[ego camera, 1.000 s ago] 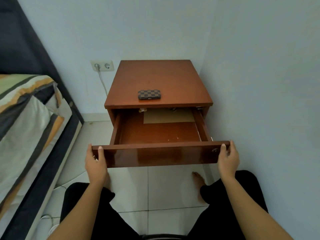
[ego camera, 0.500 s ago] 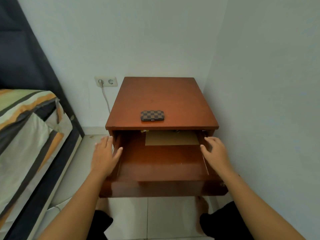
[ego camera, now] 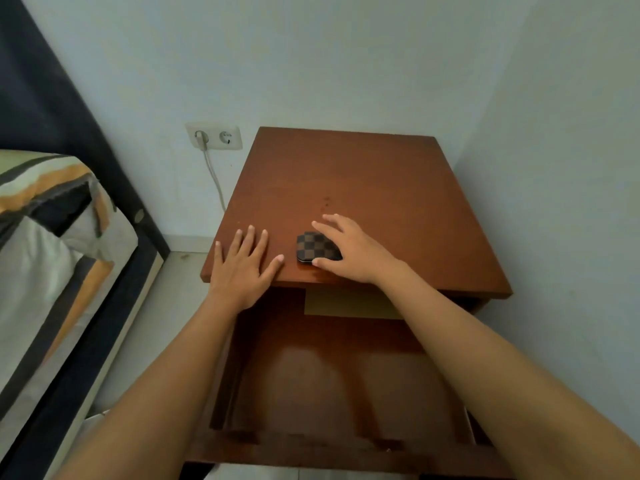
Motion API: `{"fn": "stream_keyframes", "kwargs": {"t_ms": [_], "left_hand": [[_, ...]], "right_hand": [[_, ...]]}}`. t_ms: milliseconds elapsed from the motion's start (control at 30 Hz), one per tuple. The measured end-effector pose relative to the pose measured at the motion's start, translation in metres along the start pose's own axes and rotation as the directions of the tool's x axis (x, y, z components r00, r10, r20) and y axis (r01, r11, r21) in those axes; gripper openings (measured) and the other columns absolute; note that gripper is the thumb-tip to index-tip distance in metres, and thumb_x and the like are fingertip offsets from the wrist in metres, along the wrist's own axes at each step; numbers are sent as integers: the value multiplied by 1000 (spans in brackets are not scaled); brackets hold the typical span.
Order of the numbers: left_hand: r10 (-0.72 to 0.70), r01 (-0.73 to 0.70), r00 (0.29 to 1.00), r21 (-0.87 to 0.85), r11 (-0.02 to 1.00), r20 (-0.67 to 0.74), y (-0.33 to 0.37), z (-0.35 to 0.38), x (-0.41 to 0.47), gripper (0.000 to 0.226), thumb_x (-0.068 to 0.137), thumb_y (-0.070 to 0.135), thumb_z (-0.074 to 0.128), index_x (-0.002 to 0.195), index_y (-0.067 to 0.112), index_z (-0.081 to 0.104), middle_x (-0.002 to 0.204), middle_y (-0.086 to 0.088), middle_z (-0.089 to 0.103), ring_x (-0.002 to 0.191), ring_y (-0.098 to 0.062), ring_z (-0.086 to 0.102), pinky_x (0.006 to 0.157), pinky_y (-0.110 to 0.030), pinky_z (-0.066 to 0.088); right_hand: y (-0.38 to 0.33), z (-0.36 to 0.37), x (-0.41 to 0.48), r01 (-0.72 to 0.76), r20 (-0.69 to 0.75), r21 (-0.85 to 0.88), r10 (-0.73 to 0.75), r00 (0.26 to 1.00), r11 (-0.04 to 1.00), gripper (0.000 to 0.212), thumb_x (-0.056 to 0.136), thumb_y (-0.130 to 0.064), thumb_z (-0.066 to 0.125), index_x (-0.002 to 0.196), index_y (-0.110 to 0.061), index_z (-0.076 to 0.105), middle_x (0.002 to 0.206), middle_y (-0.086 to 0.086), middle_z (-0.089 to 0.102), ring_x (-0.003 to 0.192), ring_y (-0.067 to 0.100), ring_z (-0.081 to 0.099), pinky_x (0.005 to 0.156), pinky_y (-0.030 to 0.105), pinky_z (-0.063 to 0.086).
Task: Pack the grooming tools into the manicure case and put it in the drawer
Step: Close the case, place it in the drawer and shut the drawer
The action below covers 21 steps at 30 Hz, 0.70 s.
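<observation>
The manicure case (ego camera: 312,244), small, shut and brown-checkered, lies near the front edge of the wooden nightstand top (ego camera: 346,178). My right hand (ego camera: 355,254) covers the case's right half, thumb against its near edge and fingers spread past its far side. The case still rests on the wood. My left hand (ego camera: 242,268) lies flat on the top, just left of the case, fingers apart and holding nothing. Below, the drawer (ego camera: 329,375) stands pulled out, and both forearms cross above it. No loose grooming tools are visible.
A tan sheet (ego camera: 346,304) lies at the back of the drawer. A bed with striped bedding (ego camera: 52,254) runs along the left. A wall socket (ego camera: 214,137) with a plugged cable (ego camera: 216,181) is behind the nightstand. A wall stands close on the right.
Both hands let go of the drawer front and rose to the nightstand top. The right hand reached onto the case and the left landed flat beside it. The drawer stays pulled out.
</observation>
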<state>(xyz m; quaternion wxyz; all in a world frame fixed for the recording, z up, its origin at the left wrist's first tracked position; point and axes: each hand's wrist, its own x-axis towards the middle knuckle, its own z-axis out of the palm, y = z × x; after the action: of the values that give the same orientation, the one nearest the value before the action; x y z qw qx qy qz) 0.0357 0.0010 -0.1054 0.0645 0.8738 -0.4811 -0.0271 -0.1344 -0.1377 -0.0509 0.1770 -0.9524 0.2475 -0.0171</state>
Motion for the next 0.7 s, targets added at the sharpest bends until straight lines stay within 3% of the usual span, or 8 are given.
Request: {"fn": "stream_keyframes", "kwargs": {"t_ms": [100,200,400,567,700], "left_hand": [[-3,4,999,10,1000,-38,-1,3,-1,68,91,62,14,150,28,6,160,0,2,146,-20,-2,114,-48,-7],[-9,9,1000,3,1000,-24,-1,2,-1,68,91,62,15,150,28,6,160,0,2,146,-19,-3,115,-47,-7],[-28,28,1000,-45,999,-14,4,1,-5,67,93,60,16,150,26,7,160,-2,2,146,-21,-4,114,-47,-6],[-64,65,998,-73,995,17,9,-1,-8,68,92,61,16,150,25,7,160,-3,1,146,-23,-6,113,-49,-9],[-79,79,997,-68,995,15,14,-2,-15,70,92,62,16,150,24,7,160,-5,1,146,-25,-6,113,-50,-10]], "right_hand": [[1,8,12,60,59,-48,-57,997,997,70,88,-51,50,146,-27,18,153,1,24,141,24,22,114,43,24],[0,13,8,63,9,-53,-62,998,997,69,88,-50,49,146,-25,20,146,2,36,131,24,34,108,38,31],[-14,25,-37,74,-39,-23,-75,996,997,70,87,-50,51,146,-23,23,140,2,40,127,22,35,105,35,31],[-20,54,-91,186,-121,-54,-191,974,981,72,86,-49,54,145,-21,24,138,4,42,128,19,36,105,33,30],[-4,94,-109,88,56,-36,-86,995,995,72,86,-53,51,145,-24,21,140,4,40,128,22,35,104,35,33]]}}
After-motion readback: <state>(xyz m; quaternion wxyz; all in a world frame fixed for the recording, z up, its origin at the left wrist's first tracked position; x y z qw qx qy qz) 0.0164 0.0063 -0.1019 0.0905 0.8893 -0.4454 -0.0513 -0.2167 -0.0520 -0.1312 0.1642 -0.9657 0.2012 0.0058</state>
